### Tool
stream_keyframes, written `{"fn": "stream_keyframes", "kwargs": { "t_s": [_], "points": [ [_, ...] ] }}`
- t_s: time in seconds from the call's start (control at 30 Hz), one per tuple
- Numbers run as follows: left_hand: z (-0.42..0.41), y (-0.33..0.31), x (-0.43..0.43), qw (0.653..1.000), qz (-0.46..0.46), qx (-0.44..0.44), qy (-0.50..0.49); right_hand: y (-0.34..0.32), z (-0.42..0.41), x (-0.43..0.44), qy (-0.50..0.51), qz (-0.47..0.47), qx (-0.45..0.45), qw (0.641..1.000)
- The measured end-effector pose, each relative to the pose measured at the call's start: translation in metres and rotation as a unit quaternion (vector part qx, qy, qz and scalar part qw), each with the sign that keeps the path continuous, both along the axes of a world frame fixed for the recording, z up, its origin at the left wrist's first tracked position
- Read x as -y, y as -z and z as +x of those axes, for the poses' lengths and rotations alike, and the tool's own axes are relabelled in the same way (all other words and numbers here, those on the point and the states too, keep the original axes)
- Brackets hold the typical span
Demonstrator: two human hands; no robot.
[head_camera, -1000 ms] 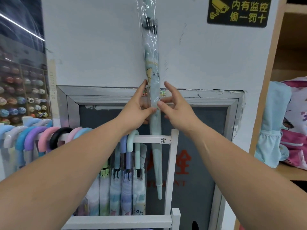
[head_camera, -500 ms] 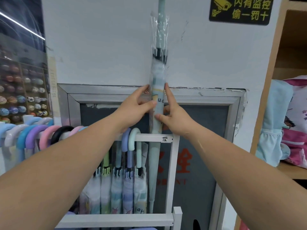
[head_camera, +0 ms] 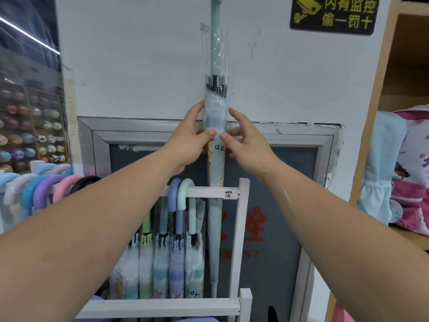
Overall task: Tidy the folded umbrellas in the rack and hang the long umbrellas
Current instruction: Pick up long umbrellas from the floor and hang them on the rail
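A long pale-green umbrella [head_camera: 216, 173] stands upright in front of me, its upper part in a clear plastic sleeve [head_camera: 216, 52]. My left hand [head_camera: 188, 140] and my right hand [head_camera: 249, 142] pinch it from either side at the sleeve's lower edge. Its lower half passes behind the top bar of the white rack [head_camera: 209, 192] and down inside the rack. Several long umbrellas [head_camera: 178, 259] hang by curved handles from that bar, just left of it.
More curved handles [head_camera: 44, 189] in blue, purple, pink and black hang on a rail at the left. A grey framed panel [head_camera: 290, 205] fills the wall behind the rack. At the right, a wooden shelf holds a pink bag [head_camera: 415, 173] and pale-blue fabric [head_camera: 380, 163].
The umbrella has sunk lower, its tip now deep inside the rack. The plastic sleeve has slid up along it, and my hands grip higher on it than before.
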State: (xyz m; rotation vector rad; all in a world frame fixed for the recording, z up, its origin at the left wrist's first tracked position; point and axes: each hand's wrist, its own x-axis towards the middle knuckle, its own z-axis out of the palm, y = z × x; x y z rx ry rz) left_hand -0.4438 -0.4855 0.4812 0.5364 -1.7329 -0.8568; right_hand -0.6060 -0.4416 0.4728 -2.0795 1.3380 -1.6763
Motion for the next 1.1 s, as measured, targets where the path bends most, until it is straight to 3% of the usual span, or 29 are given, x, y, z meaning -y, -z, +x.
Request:
{"fn": "stream_keyframes", "kwargs": {
  "t_s": [0.2,0.4,0.57,0.67,0.83,1.1],
  "points": [
    [-0.002,-0.001,-0.002,1.000,0.010,-0.008,0.016,-0.011,0.007,0.013,-0.011,0.010,0.025,1.000],
    [0.004,0.012,0.000,0.999,0.015,0.051,0.000,0.000,0.004,0.015,-0.030,0.040,-0.001,0.999],
    [0.012,0.026,0.006,0.991,-0.008,0.103,-0.088,0.021,-0.003,0.008,-0.067,0.077,-0.016,0.995],
    [0.013,0.021,0.005,0.991,-0.016,0.076,-0.110,0.034,-0.006,0.005,-0.045,0.106,-0.046,0.992],
    [0.014,-0.017,-0.015,0.995,-0.022,-0.069,-0.071,0.046,-0.013,0.002,-0.048,0.139,-0.070,0.987],
    [0.019,-0.060,-0.026,0.999,-0.048,-0.001,0.004,0.049,-0.019,0.003,-0.021,0.139,-0.095,0.986]
  ]
}}
